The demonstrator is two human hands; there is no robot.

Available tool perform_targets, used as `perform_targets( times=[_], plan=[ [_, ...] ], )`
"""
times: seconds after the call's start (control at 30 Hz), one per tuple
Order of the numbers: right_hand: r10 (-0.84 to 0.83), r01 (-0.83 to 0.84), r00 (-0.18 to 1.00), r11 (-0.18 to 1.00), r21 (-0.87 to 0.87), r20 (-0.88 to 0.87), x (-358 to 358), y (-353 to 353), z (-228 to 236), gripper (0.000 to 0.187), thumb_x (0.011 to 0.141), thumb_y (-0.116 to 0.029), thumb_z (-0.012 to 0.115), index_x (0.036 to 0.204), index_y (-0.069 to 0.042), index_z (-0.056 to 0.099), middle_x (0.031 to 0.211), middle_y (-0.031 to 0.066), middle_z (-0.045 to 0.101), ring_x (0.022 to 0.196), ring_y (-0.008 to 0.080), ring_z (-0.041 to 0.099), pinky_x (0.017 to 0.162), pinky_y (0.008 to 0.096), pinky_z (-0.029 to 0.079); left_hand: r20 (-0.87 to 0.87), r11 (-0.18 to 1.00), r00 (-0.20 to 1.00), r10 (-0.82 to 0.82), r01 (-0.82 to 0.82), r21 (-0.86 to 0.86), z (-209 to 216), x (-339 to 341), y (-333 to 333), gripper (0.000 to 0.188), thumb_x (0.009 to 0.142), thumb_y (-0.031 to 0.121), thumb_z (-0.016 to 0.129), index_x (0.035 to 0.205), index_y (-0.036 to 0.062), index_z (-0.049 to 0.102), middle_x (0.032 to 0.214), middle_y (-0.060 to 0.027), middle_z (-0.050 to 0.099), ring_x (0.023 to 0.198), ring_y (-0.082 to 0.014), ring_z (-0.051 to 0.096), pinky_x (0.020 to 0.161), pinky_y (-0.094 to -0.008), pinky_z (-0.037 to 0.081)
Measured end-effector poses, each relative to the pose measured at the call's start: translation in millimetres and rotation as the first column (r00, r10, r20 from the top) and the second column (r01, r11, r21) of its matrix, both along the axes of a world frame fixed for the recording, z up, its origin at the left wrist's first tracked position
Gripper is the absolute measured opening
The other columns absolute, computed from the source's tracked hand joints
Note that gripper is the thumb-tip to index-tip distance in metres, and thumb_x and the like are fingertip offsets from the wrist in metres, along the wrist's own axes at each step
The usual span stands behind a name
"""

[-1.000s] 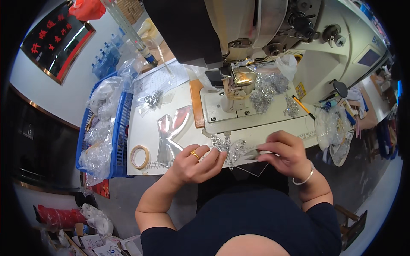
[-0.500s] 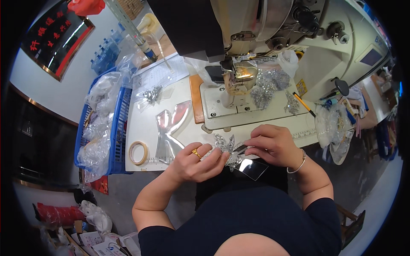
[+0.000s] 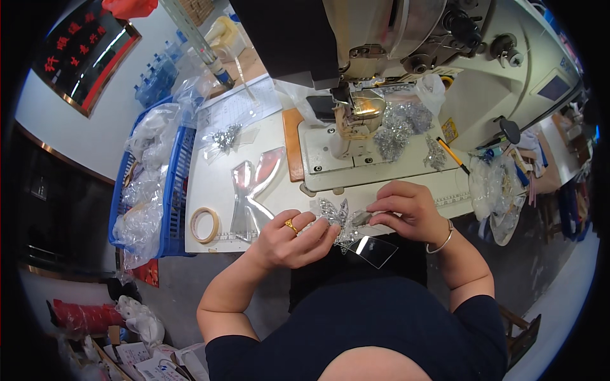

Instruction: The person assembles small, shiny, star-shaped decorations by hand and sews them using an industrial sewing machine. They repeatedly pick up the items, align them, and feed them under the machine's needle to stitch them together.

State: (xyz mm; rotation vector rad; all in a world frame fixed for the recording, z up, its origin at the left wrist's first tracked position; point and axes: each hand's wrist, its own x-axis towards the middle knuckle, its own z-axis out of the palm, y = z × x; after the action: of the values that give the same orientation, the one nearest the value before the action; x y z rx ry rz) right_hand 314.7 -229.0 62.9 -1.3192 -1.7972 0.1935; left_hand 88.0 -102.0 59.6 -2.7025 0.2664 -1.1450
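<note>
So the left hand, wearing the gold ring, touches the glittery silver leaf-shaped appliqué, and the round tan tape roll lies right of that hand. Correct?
One slip: the round tan tape roll lies left of the left hand, as the head view shows. That hand does wear the gold ring and touch the glittery silver appliqué.

The left hand point(image 3: 293, 239) covers part of the silver ornament point(image 3: 342, 218) from me. The right hand point(image 3: 408, 211) hides most of a small grey tool point(image 3: 360, 218), so I cannot tell its kind. My view's top edge cuts off the sewing machine point(image 3: 406, 38) and a red thing point(image 3: 130, 6); its lower edge cuts off the torso point(image 3: 362, 320). Crumpled plastic point(image 3: 143, 190) hides the bottom of the blue basket point(image 3: 179, 197), and marks on the ruler strip point(image 3: 452, 199) are too small to read.
</note>
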Motion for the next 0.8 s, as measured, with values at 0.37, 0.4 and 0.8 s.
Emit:
perform_targets(
  times=[0.37,0.4,0.8],
  plan=[
    [-0.21,0.204,0.976,0.974,-0.101,-0.054,16.7,-0.8,-12.4,0.015,0.072,-0.016,0.073,0.082,-0.008,0.065,0.078,0.004,0.059,0.065,0.0216,0.059,0.057,0.0302,0.047,-0.085,0.815,0.994,0.07,-0.106,-0.57,-3.3,-0.6,-5.3,0.02,0.071,0.004,0.068,0.09,0.0085,0.063,0.078,-0.002,0.058,0.065,-0.0142,0.058,0.057,-0.0233,0.046],
    [-0.335,0.331,0.942,0.934,-0.133,-0.007,27.4,-2.5,-20.4,0.015,0.072,-0.016,0.072,0.081,-0.008,0.066,0.078,0.0047,0.059,0.065,0.0221,0.059,0.057,0.0305,0.047,-0.112,0.646,0.989,0.094,-0.146,-0.749,-4.4,-2.9,-7.3,0.019,0.072,0.003,0.067,0.09,0.0073,0.063,0.077,-0.0026,0.059,0.064,-0.0142,0.058,0.057,-0.0235,0.047],
    [-0.11,-0.211,0.643,0.926,-0.313,-0.758,-14.4,-0.3,-66.5,0.052,0.076,-0.015,0.069,0.124,-0.005,0.05,0.112,0.0076,0.057,0.097,0.0157,0.054,0.087,0.0295,0.043,0.528,-0.591,0.732,0.431,0.671,-0.447,-70.3,43.9,-54.0,0.028,0.09,0.007,0.052,0.117,0.0068,0.043,0.101,-0.0063,0.057,0.086,-0.0173,0.06,0.076,-0.0299,0.049]
  ],
)
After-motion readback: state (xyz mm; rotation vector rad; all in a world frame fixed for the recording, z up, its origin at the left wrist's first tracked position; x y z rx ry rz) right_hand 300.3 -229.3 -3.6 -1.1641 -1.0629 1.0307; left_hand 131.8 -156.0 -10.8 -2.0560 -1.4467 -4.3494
